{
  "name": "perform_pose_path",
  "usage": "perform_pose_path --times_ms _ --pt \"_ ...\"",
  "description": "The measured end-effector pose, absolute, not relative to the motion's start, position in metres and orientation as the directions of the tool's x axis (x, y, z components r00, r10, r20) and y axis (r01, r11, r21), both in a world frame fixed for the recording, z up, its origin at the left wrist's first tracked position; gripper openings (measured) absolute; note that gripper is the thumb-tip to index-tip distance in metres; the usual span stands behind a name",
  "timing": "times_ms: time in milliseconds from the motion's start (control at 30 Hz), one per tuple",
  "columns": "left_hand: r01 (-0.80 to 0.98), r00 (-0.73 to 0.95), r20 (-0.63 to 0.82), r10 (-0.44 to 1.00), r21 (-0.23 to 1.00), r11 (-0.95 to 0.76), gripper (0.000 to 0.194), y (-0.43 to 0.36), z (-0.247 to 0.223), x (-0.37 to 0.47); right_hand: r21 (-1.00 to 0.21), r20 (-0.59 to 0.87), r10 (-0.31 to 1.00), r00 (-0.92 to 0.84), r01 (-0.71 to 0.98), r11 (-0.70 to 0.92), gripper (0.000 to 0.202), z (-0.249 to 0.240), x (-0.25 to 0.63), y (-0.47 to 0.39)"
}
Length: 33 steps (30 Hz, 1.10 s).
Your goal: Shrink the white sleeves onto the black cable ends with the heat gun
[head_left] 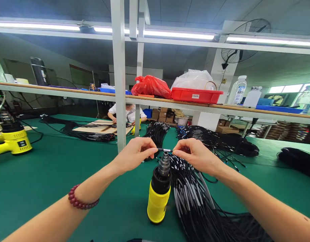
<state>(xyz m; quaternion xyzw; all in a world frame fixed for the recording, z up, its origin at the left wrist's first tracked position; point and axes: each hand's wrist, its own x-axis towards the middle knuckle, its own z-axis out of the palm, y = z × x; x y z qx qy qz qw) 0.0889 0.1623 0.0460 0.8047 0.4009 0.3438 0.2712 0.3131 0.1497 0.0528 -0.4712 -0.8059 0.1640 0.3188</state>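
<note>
Frame centre: left hand (pixel 134 153) and right hand (pixel 195 154) fingers clamped on either end of a cable (pixel 165 150), stretching its white sleeve just above the upright heat gun (pixel 158 191) nozzle, for heating

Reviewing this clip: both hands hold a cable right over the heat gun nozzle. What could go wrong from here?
1. The left hand and right hand pinch the cable close above the heat gun nozzle; if it is hot, fingertips could get burned.
2. The gun stands upright, nozzle up, beside the bundle of black cables; a tug on them might tip it.
3. Cables lying against the gun could scorch.
</note>
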Motion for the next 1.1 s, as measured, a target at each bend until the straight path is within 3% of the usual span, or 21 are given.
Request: perform_pose_path --times_ms 433,700,933,1100 --pt "0.472 0.426 0.41 0.807 0.66 -0.584 0.018 0.1618 0.0486 0.0893 -0.592 0.362 0.873 -0.327 0.643 0.486 0.012 0.0535 0.3082 0.1499" --pt "0.533 0.444 0.362 0.82 0.629 -0.567 0.047 0.1637 0.0446 0.0875 -0.516 0.305 0.858 -0.413 0.686 0.513 0.029 0.0544 0.3115 0.1489" --pt "0.502 0.446 0.39 0.806 0.637 -0.586 0.022 0.1634 0.0439 0.0854 -0.59 0.342 0.867 -0.363 0.635 0.499 0.016 0.0502 0.3084 0.1512" --pt "0.513 0.448 0.381 0.809 0.632 -0.581 0.031 0.1614 0.046 0.0865 -0.578 0.324 0.873 -0.365 0.654 0.488 0.022 0.0517 0.3113 0.1505"
